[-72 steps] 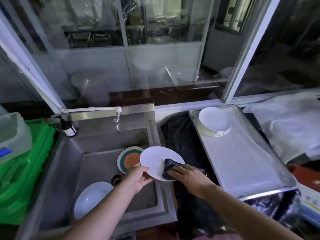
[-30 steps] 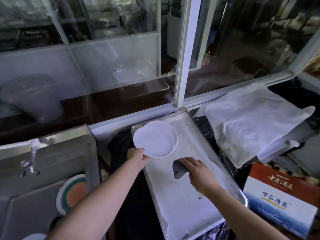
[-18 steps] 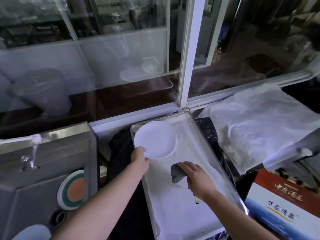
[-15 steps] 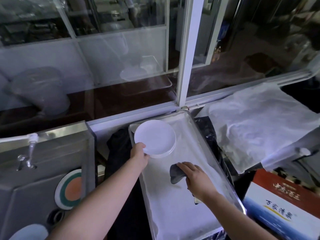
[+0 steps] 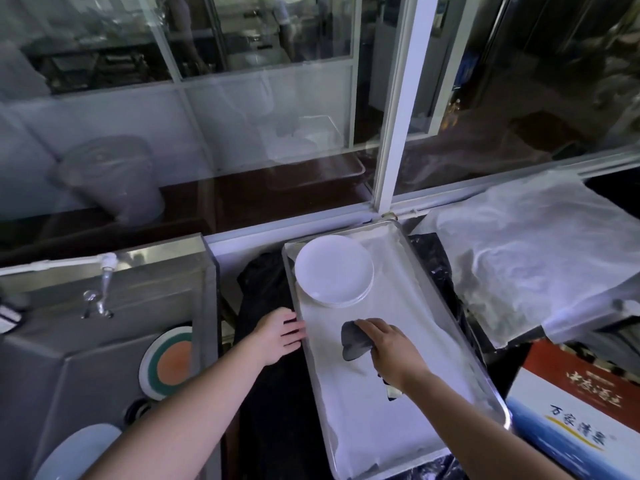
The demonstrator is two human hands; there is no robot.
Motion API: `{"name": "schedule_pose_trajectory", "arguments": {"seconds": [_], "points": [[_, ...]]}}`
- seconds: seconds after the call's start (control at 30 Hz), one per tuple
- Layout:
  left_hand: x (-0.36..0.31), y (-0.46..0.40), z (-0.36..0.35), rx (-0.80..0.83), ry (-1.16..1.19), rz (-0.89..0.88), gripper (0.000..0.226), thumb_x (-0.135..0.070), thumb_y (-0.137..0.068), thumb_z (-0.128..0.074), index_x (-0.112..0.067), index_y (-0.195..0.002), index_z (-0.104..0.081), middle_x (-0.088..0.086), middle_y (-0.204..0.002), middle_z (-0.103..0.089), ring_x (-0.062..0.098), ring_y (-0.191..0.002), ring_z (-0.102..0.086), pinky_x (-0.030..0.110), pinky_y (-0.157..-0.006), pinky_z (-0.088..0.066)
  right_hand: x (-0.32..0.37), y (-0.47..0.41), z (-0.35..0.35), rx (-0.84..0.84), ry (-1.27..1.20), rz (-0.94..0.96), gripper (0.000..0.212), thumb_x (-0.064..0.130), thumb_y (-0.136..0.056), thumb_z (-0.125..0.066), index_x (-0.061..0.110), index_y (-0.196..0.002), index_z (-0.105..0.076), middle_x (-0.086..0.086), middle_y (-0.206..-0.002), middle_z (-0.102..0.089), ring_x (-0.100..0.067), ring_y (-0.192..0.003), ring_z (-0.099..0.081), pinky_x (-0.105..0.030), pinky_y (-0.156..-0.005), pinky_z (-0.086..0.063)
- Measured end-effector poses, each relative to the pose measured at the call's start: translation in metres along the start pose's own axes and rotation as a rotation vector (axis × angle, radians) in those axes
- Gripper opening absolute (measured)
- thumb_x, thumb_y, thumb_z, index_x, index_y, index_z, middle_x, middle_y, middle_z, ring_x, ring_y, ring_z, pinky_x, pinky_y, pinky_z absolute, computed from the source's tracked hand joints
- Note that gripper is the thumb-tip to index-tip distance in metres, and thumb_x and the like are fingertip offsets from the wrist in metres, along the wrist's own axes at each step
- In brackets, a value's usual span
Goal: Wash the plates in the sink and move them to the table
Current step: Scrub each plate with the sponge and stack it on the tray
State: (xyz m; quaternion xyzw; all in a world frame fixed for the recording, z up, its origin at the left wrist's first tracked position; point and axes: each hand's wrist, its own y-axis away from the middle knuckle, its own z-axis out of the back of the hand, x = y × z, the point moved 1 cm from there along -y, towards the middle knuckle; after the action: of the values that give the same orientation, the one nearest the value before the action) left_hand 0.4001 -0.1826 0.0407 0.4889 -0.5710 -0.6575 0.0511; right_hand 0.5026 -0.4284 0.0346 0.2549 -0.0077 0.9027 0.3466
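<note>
Soft, cool daylight fills the counter, brightest on the white stack of plates and the pale liner of the metal tray, which nearly wash out. The glass window behind is dim and carries faint reflections of the tray and plates. The sink sits in flat grey shade. Shadows under the left hand and right hand are weak and soft-edged. The wide lens bends the white window post and stretches the corners; fine detail is slightly smeared throughout.
</note>
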Motion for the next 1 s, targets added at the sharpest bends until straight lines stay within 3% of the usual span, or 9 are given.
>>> {"name": "schedule_pose_trajectory", "arguments": {"seconds": [0.17, 0.33, 0.5, 0.63, 0.77, 1.0], "points": [[0.028, 0.024, 0.07, -0.008, -0.175, -0.007, 0.032, -0.028, -0.102, -0.057, -0.012, -0.129, -0.063, 0.007, -0.115, -0.074, 0.026, -0.107, -0.07, 0.04, -0.094, -0.053, 0.056, -0.003, -0.022, 0.042, 0.025, 0.021, 0.073, -0.002, -0.086, -0.041, 0.035, -0.15, -0.04, 0.011, -0.145, -0.047, -0.025, -0.113, -0.052, -0.028, -0.066, -0.044], [0.058, 0.047, 0.16, -0.045, -0.269, -0.031, 0.024, -0.031, -0.106, -0.048, -0.019, -0.124, -0.059, 0.001, -0.111, -0.072, 0.022, -0.101, -0.069, 0.037, -0.09, -0.052, 0.131, -0.001, -0.064, 0.07, 0.029, 0.061, 0.069, 0.007, -0.088, -0.045, 0.034, -0.151, -0.039, 0.007, -0.145, -0.049, -0.029, -0.118, -0.057, -0.034, -0.095, -0.049], [0.074, 0.08, 0.258, -0.03, -0.469, -0.257, 0.018, -0.02, -0.102, -0.055, -0.021, -0.115, -0.068, 0.002, -0.106, -0.077, 0.02, -0.097, -0.073, 0.034, -0.079, -0.054, 0.235, 0.014, -0.111, 0.091, -0.01, 0.109, 0.065, 0.005, -0.09, -0.05, 0.026, -0.151, -0.044, 0.003, -0.149, -0.048, -0.027, -0.124, -0.056, -0.035, -0.104, -0.047], [0.085, 0.106, 0.342, -0.014, -0.685, -0.401, 0.013, -0.026, -0.095, -0.063, -0.033, -0.103, -0.071, -0.006, -0.103, -0.075, 0.016, -0.098, -0.071, 0.036, -0.09, -0.055, 0.322, 0.019, -0.153, 0.166, -0.01, 0.182, 0.063, 0.004, -0.091, -0.05, 0.025, -0.15, -0.044, 0.001, -0.149, -0.048, -0.027, -0.125, -0.056, -0.04, -0.103, -0.047], [0.103, 0.133, 0.427, -0.097, -0.85, -0.399, 0.017, -0.022, -0.096, -0.06, -0.026, -0.106, -0.073, -0.007, -0.105, -0.074, 0.01, -0.096, -0.067, 0.023, -0.079, -0.051, 0.39, 0.021, -0.194, 0.264, 0.056, 0.228, 0.066, 0.005, -0.093, -0.046, 0.029, -0.154, -0.037, 0.0, -0.154, -0.042, -0.028, -0.131, -0.052, -0.04, -0.105, -0.047], [0.129, 0.146, 0.52, -0.243, -0.828, -0.339, 0.021, -0.025, -0.102, -0.054, -0.024, -0.113, -0.072, 0.002, -0.115, -0.072, 0.02, -0.104, -0.066, 0.026, -0.077, -0.045, 0.439, 0.018, -0.233, 0.409, 0.134, 0.209, 0.075, 0.004, -0.095, -0.043, 0.04, -0.158, -0.023, 0.003, -0.159, -0.035, -0.028, -0.132, -0.051, -0.041, -0.101, -0.05]]}}
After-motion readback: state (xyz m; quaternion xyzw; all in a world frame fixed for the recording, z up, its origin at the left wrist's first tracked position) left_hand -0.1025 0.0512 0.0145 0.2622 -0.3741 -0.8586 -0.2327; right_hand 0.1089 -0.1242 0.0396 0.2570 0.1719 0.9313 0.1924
